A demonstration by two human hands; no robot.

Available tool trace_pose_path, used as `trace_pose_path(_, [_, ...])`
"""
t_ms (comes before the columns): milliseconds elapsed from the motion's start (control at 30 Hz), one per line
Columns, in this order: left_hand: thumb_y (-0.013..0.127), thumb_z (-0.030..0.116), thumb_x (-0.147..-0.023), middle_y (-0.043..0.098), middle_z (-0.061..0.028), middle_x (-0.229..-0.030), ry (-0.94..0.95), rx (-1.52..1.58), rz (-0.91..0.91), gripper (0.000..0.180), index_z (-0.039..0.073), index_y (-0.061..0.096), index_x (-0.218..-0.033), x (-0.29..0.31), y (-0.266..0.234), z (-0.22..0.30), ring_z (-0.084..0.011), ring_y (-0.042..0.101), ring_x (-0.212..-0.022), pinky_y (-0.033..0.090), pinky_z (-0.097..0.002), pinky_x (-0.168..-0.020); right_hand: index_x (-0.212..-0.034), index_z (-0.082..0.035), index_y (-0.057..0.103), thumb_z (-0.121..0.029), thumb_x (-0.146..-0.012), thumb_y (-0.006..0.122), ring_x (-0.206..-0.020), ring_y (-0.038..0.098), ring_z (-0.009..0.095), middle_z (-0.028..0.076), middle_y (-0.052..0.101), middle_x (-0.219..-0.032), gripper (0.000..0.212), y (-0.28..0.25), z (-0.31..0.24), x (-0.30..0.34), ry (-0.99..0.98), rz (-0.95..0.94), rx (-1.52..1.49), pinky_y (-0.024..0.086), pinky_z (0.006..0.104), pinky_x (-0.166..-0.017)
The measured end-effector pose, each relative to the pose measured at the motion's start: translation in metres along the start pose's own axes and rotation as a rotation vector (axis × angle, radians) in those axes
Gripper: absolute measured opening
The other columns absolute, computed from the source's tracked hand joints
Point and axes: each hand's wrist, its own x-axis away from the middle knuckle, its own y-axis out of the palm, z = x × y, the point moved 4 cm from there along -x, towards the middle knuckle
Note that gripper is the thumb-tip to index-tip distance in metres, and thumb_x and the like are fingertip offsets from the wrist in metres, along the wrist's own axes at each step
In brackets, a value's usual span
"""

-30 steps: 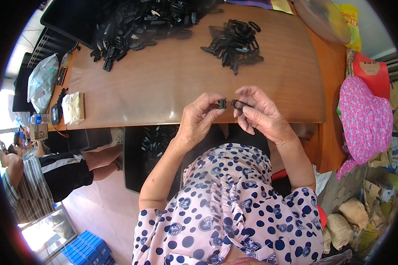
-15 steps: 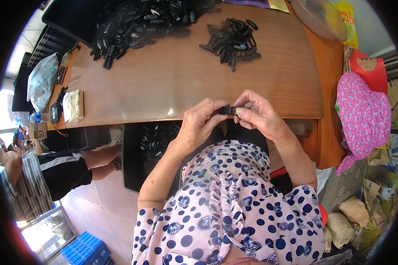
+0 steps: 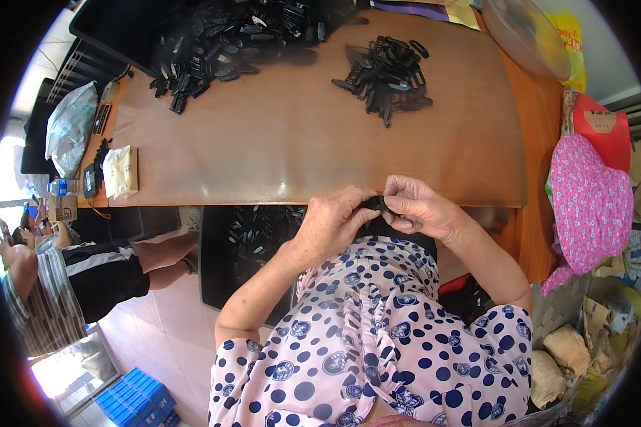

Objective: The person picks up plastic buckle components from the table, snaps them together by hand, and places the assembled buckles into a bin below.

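At the near edge of the wooden table [image 3: 278, 156] I hold a small black plastic piece [image 3: 379, 206] between both hands. My left hand [image 3: 337, 220] pinches its left end with thumb and fingers. The fingers of my right hand [image 3: 424, 211] are closed on its right end. Fingertips cover much of the piece, so its exact kind does not show. Farther off, toward the right, lies a small heap of black plastic pieces [image 3: 388, 77]. A much larger heap of similar pieces [image 3: 238, 46] spreads at the far left beside a black tray [image 3: 110, 32].
Below the table edge, a black bin [image 3: 214, 277] holds more black pieces. Along the left stand a tissue pack [image 3: 121, 173] and a plastic bag [image 3: 71, 132]. At right are a clear bowl [image 3: 523, 35] and pink patterned cloth [image 3: 590, 206]. Another person [image 3: 100, 285] is at left.
Both hands sit lower in the picture with the black piece, which is turned and more covered by fingers. The whole view has shifted slightly.
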Motion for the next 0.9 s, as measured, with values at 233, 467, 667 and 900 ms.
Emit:
trace_pose_path(233, [0.069,0.016,-0.085,0.052,-0.0075,-0.115,-0.222,0.669,0.199,0.024,0.001,0.065,-0.103,-0.012,0.009,-0.032,-0.0136,0.057,-0.08,0.049,-0.0246,-0.072,-0.128,-0.006,0.041,-0.036,-0.1,0.043,-0.071,0.058,0.013,0.007,0.06,-0.091,0.041,0.013,-0.009,-0.018,-0.018,0.024,0.081,0.044,0.0208,-0.049])
trace_pose_path(467, [0.07,0.027,-0.085,0.046,-0.0089,-0.127,-0.471,1.105,0.119,0.031,0.003,0.065,-0.104,-0.025,0.008,-0.041,-0.0091,0.051,-0.062,0.051,-0.024,-0.064,-0.129,-0.004,0.042,-0.036,-0.099,0.042,-0.071,0.06,0.015,0.008,0.06,-0.091,0.043,0.015,-0.019,-0.037,-0.024,-0.105,0.053,0.047,0.0225,-0.052])
trace_pose_path(667, [0.061,0.031,-0.091,0.058,-0.0078,-0.113,-0.433,1.095,0.064,0.037,0.003,0.059,-0.115,-0.05,-0.001,-0.063,-0.011,0.058,-0.074,0.051,-0.0253,-0.071,-0.117,-0.002,0.053,-0.025,-0.099,0.043,-0.066,0.055,0.009,0.004,0.059,-0.083,0.031,0.005,-0.033,-0.07,-0.057,0.088,0.169,0.043,0.0206,-0.056])
trace_pose_path(900, [0.052,0.009,-0.094,0.061,-0.0087,-0.104,-0.39,0.409,0.376,0.019,0.001,0.056,-0.111,-0.125,-0.079,-0.136,-0.0155,0.058,-0.094,0.046,-0.0266,-0.077,-0.102,-0.002,0.057,-0.02,-0.082,0.065,-0.091,0.057,0.031,0.015,0.055,-0.097,0.028,-0.002,-0.115,-0.129,-0.645,0.443,1.698,0.05,0.0367,-0.073])
